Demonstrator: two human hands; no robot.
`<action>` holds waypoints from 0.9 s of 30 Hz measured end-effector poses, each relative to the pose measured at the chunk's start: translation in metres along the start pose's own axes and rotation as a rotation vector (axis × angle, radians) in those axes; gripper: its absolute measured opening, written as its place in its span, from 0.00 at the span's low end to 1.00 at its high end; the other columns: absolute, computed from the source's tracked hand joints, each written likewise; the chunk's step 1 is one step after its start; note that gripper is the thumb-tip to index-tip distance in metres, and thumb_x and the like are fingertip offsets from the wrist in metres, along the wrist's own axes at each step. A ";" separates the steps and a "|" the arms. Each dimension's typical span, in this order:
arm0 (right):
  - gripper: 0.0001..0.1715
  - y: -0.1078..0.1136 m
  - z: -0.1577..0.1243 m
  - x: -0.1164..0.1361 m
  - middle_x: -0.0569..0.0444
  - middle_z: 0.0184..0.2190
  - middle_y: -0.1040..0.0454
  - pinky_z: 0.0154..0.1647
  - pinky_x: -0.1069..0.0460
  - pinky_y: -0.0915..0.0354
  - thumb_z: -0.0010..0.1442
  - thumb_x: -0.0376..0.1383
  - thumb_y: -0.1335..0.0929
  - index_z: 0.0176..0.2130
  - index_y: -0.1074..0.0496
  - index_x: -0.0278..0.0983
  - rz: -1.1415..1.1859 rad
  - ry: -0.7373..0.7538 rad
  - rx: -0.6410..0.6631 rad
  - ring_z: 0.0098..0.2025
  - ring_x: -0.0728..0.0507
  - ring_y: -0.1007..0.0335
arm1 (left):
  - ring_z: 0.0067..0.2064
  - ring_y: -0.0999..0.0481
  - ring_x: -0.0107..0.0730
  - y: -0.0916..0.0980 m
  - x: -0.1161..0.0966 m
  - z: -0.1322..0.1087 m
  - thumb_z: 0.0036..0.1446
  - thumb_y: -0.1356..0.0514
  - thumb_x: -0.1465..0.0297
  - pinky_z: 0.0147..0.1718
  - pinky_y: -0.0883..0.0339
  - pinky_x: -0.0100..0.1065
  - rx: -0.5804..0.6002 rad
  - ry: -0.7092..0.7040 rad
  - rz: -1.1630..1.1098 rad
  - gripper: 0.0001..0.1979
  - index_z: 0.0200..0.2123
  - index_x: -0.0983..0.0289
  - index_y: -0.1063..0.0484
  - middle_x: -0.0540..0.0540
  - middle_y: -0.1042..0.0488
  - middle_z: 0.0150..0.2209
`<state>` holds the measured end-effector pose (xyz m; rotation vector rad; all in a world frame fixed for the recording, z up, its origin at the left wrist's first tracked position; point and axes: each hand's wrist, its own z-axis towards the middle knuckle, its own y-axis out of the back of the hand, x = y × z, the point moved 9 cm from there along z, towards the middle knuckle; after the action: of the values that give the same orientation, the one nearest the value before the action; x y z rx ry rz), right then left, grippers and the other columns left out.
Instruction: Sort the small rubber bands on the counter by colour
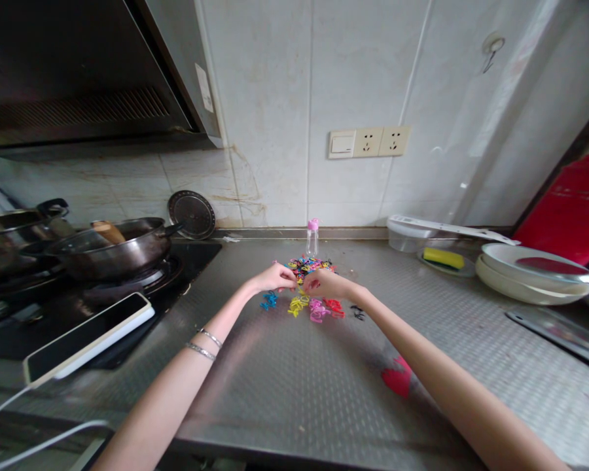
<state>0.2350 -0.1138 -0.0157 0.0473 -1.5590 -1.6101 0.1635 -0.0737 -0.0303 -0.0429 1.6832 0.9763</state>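
A mixed heap of small coloured rubber bands (310, 263) lies on the metal counter, with both hands at its near edge. The fingers of my left hand (277, 278) are pinched together beside the heap; whatever they hold is too small to name. Close by, my right hand (326, 284) has its fingers curled in toward the left fingertips, and what lies in them is hidden. Sorted by colour in front of the hands are blue bands (269, 300), yellow bands (298, 305), pink bands (318, 311), red bands (334, 307) and black bands (358, 313).
A clear bottle with a pink cap (313, 237) stands behind the heap. On the left are a pan (122, 252) on the stove and a phone (88, 337). Stacked bowls (525, 281), a yellow sponge (443, 258) and a knife (554, 333) lie at right.
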 end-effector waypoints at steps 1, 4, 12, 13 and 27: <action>0.10 0.000 0.000 -0.001 0.54 0.24 0.27 0.27 0.59 0.41 0.46 0.29 0.38 0.27 0.27 0.32 -0.008 -0.010 0.008 0.27 0.50 0.33 | 0.17 0.41 0.18 0.002 0.000 -0.002 0.45 0.41 0.65 0.17 0.50 0.24 0.005 0.005 0.000 0.12 0.28 0.69 0.27 0.51 0.28 0.23; 0.10 -0.001 -0.002 -0.002 0.55 0.23 0.27 0.26 0.59 0.42 0.45 0.28 0.38 0.26 0.28 0.31 -0.032 -0.015 0.031 0.26 0.51 0.34 | 0.17 0.42 0.18 0.000 0.004 -0.006 0.45 0.40 0.65 0.16 0.52 0.24 0.076 0.043 0.000 0.11 0.26 0.69 0.27 0.52 0.29 0.22; 0.10 -0.002 -0.002 -0.006 0.55 0.24 0.26 0.26 0.59 0.41 0.45 0.29 0.37 0.28 0.27 0.32 0.002 -0.030 0.048 0.27 0.51 0.34 | 0.20 0.37 0.21 0.001 0.018 0.001 0.42 0.39 0.69 0.21 0.46 0.25 0.046 0.059 0.072 0.10 0.28 0.70 0.25 0.52 0.28 0.21; 0.10 0.002 -0.002 -0.007 0.54 0.25 0.26 0.27 0.59 0.41 0.45 0.29 0.37 0.27 0.27 0.32 -0.002 -0.037 0.036 0.27 0.51 0.34 | 0.22 0.35 0.23 0.005 0.019 0.004 0.42 0.40 0.70 0.23 0.43 0.25 -0.008 0.050 0.090 0.10 0.28 0.70 0.25 0.52 0.27 0.22; 0.12 0.044 -0.035 -0.065 0.55 0.23 0.27 0.26 0.59 0.45 0.45 0.29 0.38 0.27 0.25 0.33 -0.173 -0.283 -0.159 0.26 0.51 0.35 | 0.28 0.30 0.26 0.004 0.012 0.007 0.46 0.44 0.72 0.27 0.43 0.24 -0.142 -0.023 0.587 0.09 0.30 0.65 0.25 0.52 0.25 0.28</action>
<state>0.3184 -0.0962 -0.0206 -0.1418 -1.6690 -1.9401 0.1621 -0.0614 -0.0382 0.3868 1.6322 1.5221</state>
